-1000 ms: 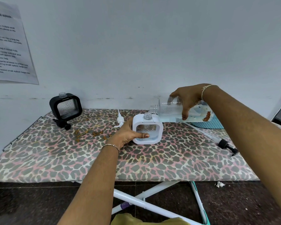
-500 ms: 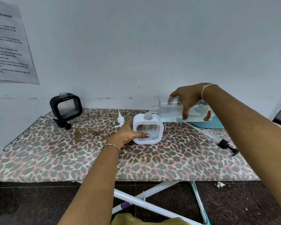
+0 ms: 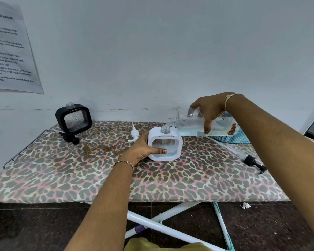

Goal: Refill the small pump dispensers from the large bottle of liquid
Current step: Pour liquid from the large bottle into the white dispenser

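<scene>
A white square dispenser (image 3: 178,144) stands uncapped in the middle of the leopard-print board (image 3: 152,178). My left hand (image 3: 143,148) grips its left side, thumb across the clear window. My right hand (image 3: 209,110) holds the large clear bottle (image 3: 190,125) tipped almost flat, its open neck just above the dispenser's mouth. Pale liquid lies along the bottle's lower side. A black square dispenser (image 3: 73,118) stands uncapped at the back left.
A white pump head (image 3: 134,134) lies behind my left hand. A black pump head (image 3: 70,137) lies before the black dispenser. A black pump with a long tube (image 3: 253,162) lies at the right. A teal basket (image 3: 232,138) sits behind the bottle.
The bottle's neck has dipped slightly lower toward the white dispenser's mouth. Both hands keep their holds and places.
</scene>
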The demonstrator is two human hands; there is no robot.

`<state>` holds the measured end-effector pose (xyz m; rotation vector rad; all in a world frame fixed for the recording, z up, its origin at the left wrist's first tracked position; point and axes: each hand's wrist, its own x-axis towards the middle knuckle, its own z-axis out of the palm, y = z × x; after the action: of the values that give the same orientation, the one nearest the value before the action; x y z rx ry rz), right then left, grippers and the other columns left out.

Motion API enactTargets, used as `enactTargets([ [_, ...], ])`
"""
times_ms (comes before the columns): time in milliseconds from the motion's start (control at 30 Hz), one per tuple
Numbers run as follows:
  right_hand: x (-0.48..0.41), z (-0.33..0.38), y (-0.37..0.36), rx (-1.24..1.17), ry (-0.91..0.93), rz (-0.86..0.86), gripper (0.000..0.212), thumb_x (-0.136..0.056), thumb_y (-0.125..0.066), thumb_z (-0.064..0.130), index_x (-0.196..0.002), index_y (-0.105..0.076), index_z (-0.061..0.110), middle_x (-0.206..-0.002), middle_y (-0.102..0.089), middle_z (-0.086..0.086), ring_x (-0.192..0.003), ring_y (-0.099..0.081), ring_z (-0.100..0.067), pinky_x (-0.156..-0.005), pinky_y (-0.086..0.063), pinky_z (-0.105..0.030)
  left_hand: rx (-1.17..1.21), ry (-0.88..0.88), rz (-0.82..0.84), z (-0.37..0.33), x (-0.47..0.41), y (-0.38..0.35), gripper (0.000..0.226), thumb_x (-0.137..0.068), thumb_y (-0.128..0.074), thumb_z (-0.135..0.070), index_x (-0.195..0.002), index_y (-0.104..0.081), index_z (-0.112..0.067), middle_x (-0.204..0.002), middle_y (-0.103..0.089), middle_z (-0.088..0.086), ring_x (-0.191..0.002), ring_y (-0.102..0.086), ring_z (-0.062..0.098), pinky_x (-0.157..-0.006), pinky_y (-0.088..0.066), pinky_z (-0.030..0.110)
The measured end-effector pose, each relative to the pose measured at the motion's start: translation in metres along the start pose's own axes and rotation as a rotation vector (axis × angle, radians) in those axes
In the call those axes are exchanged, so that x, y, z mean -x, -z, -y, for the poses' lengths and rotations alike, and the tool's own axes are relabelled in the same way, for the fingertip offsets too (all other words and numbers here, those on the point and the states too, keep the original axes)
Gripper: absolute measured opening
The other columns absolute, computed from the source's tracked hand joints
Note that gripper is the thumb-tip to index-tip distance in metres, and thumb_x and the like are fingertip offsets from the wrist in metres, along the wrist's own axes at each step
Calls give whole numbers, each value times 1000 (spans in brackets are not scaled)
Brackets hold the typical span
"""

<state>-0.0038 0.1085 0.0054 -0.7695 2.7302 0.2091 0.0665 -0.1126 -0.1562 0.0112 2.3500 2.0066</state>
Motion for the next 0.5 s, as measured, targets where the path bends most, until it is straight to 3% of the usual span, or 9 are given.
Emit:
enactTargets([
  [500, 0, -2, -1, -1, -12, 5, 85, -58, -91, 26, -132, -48, 26, -112, -59, -1, -103, -56, -22, -93, -46, -35, -2, -1, -6, 1, -1, 1, 73, -61, -86, -2, -120, -52, -28, -112, -64, -9, -102, -59, 6, -80, -48, 15],
])
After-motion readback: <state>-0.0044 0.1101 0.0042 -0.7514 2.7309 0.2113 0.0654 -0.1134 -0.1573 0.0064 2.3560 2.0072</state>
